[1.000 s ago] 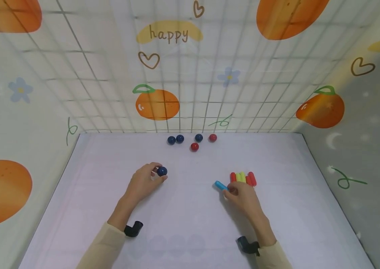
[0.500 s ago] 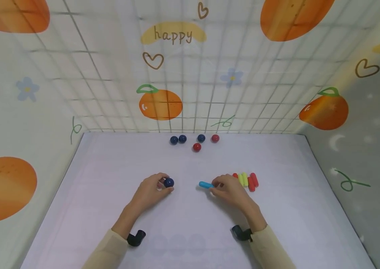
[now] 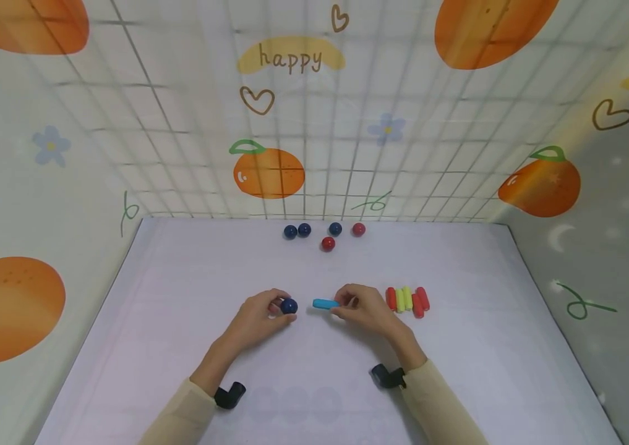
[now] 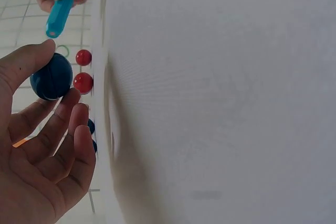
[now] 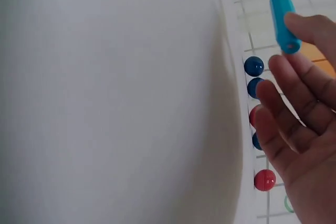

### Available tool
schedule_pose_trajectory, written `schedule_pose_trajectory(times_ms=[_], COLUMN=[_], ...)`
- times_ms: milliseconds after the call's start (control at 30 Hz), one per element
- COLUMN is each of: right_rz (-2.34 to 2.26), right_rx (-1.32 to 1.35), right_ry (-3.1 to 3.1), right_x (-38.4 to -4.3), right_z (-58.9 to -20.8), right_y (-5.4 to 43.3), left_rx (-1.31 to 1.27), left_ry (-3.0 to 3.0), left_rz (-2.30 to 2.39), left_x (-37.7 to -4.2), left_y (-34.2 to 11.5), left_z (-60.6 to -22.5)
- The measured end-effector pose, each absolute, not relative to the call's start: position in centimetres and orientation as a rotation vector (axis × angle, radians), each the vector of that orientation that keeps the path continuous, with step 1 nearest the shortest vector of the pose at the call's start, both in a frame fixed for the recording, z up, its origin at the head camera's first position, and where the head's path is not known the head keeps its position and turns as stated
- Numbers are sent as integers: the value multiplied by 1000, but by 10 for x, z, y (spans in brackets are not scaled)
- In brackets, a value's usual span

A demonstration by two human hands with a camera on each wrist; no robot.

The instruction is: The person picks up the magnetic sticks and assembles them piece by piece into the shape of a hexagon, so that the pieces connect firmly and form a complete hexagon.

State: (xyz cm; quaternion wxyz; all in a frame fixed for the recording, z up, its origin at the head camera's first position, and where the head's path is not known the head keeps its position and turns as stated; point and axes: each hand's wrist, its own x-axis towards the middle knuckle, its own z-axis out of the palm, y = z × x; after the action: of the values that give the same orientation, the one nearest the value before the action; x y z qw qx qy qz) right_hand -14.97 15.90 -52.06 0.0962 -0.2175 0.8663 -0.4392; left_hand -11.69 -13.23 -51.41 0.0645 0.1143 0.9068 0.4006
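Observation:
My left hand (image 3: 261, 318) pinches a dark blue ball (image 4: 51, 77) between thumb and fingers, its other fingers loosely bent in the left wrist view. Facing it, my right hand (image 3: 367, 309) pinches a short light-blue stick (image 3: 325, 304) near one end. The stick's free end points left at the ball, with a small gap between them in the head view. A small hole shows in the stick's end (image 5: 289, 46) in the right wrist view.
Right of my right hand lie several red and yellow-green sticks (image 3: 407, 299) in a row. Along the table's back edge sit three blue balls (image 3: 304, 230) and two red balls (image 3: 328, 243). A printed cloth (image 3: 269, 173) stands behind the white table (image 3: 208, 259).
The right hand has carried the light-blue stick left, away from the other sticks, and turned it nearly level. The left hand has brought the blue ball right and nearer the body.

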Motion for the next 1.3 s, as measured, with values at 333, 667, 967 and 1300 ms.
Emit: schedule_pose_trajectory(times_ms=[333, 667, 967, 1300], right_rz=[-1280, -1275, -1292, -1299], right_rx=[-670, -742, -776, -885], right_ry=[2488, 2455, 2426, 2285], right_x=[-156, -162, -166, -179], right_z=[-523, -522, -527, -532], right_y=[148, 135, 130, 126], left_rx=[334, 362, 362, 492], left_ry=[2692, 2693, 2707, 2614], left_rz=[1265, 1245, 1178, 1035], left_x=[-115, -116, -114, -115], left_y=[-129, -129, -131, -133], left_z=[-511, -514, -511, -510])
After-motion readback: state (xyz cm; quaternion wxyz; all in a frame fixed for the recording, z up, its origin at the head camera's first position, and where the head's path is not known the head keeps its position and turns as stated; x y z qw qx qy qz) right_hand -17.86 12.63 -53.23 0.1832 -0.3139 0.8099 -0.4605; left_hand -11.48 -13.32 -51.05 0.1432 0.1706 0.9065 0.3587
